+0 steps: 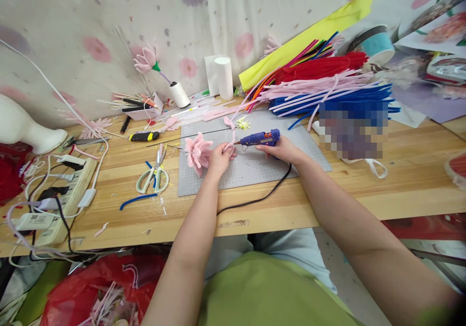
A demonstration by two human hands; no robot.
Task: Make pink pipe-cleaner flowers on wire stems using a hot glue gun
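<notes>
Where the glue gun [259, 138] points: nine o'clock
Left hand [219, 158]: fingers pinching a pink strip [233, 134] that runs toward twelve
Right hand [282, 150]: fingers wrapped around the glue gun
Pink flower [198, 151]: nine o'clock from left hand, the nearer

blue glue gun [260, 138], pink flower [197, 152]

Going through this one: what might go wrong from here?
The glue gun, held in the right grip, points its nozzle close to the left grip; if hot, it might burn the skin. Its black cord curves across the table toward the left forearm, so it might snag and jerk the tip.
</notes>
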